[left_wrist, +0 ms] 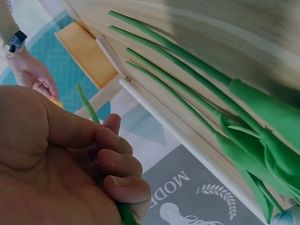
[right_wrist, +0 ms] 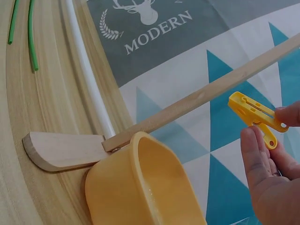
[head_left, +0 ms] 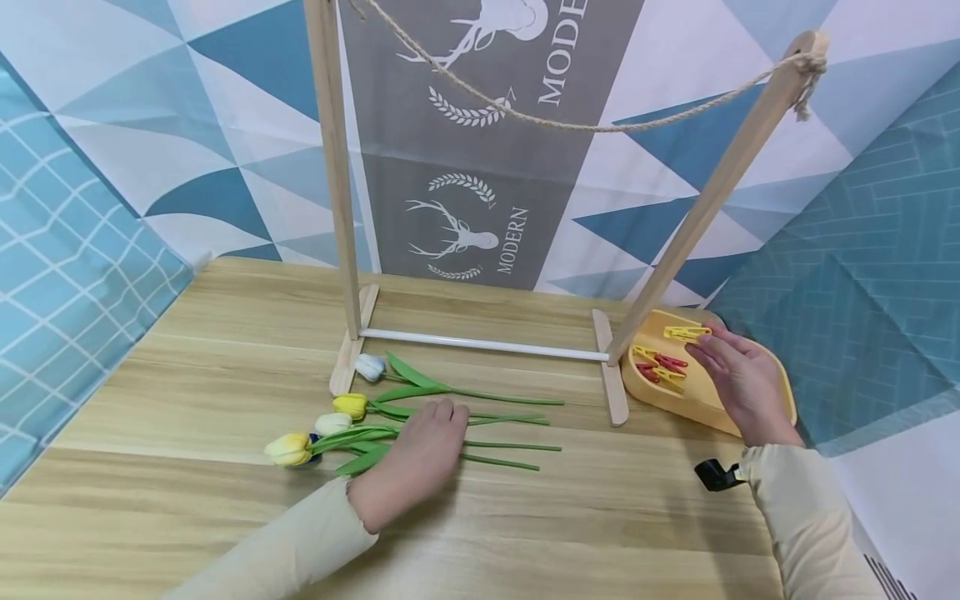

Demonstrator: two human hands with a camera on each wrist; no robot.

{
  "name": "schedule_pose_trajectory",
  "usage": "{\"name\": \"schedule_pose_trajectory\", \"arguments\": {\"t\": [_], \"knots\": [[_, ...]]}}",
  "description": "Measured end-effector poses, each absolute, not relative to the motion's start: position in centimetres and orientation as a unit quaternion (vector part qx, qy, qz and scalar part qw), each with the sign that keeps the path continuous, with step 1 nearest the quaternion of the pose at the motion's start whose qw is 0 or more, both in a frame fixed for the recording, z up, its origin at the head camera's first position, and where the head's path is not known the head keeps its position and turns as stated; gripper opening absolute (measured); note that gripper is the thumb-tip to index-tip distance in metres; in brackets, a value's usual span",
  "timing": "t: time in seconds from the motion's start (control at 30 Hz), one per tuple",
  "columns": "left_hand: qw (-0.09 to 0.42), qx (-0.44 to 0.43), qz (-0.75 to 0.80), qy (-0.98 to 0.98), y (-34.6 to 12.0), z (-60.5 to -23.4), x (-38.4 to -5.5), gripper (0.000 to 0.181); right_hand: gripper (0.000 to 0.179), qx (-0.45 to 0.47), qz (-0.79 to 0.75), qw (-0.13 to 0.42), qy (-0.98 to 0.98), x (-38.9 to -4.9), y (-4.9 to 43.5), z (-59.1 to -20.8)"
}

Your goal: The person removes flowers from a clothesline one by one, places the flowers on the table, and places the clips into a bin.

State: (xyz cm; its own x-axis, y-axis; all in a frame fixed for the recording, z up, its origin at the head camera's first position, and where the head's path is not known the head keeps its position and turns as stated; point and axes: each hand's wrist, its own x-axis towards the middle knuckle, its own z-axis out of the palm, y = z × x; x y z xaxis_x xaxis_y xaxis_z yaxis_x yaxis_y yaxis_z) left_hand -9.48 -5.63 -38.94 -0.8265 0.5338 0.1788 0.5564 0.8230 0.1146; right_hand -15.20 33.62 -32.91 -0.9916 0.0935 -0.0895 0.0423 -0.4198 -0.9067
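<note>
My left hand (head_left: 420, 450) grips the green stem (left_wrist: 87, 103) of an artificial tulip, fingers curled round it. In the head view, a pale yellow tulip bloom (head_left: 288, 448) lies left of this hand, overlapping a dark blue bloom. Other tulips lie close by: a pale blue one (head_left: 370, 367), a yellow one (head_left: 350, 406) and a white one (head_left: 332, 423), their stems pointing right. Over the yellow basket (head_left: 705, 410), my right hand (head_left: 742, 379) pinches a yellow clothespin (right_wrist: 253, 117) between thumb and fingers. Several red and yellow clothespins (head_left: 660, 367) lie inside the basket.
A wooden frame stands at the back, with a left post (head_left: 335, 167), a right post (head_left: 712, 200) and a white bottom rod (head_left: 487, 343). A twine rope (head_left: 555, 123) sags between the posts. Patterned cloth (head_left: 465, 208) backs the wooden table (head_left: 187, 375).
</note>
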Motion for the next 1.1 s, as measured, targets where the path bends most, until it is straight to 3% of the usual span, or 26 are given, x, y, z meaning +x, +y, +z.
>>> {"name": "schedule_pose_trajectory", "arguments": {"t": [0.23,0.43,0.7,0.77,0.97,1.1], "knots": [[0.054,-0.270,-0.083,-0.958,-6.0,-39.1,-9.0,0.033,0.017,-0.062,0.842,0.013,-0.536,-15.2,34.1,-33.6],[0.024,-0.261,-0.088,-0.961,-6.3,-39.7,-8.4,0.029,0.019,-0.064,0.826,0.013,-0.560,-15.0,34.8,-34.4],[0.029,-0.257,-0.094,-0.962,-6.7,-40.4,-7.8,0.021,0.016,-0.098,0.764,0.030,-0.637,-15.0,35.8,-35.4],[0.029,-0.255,-0.096,-0.962,-6.7,-40.5,-7.7,0.020,0.024,-0.118,0.743,0.027,-0.658,-15.1,36.1,-35.7],[0.023,-0.252,-0.100,-0.962,-6.9,-40.9,-7.5,0.017,0.074,-0.169,0.678,0.008,-0.716,-15.4,37.1,-36.6],[0.007,-0.248,-0.106,-0.963,-7.0,-41.0,-7.4,0.018,0.079,-0.187,0.648,-0.007,-0.738,-15.6,37.8,-37.0]]}}
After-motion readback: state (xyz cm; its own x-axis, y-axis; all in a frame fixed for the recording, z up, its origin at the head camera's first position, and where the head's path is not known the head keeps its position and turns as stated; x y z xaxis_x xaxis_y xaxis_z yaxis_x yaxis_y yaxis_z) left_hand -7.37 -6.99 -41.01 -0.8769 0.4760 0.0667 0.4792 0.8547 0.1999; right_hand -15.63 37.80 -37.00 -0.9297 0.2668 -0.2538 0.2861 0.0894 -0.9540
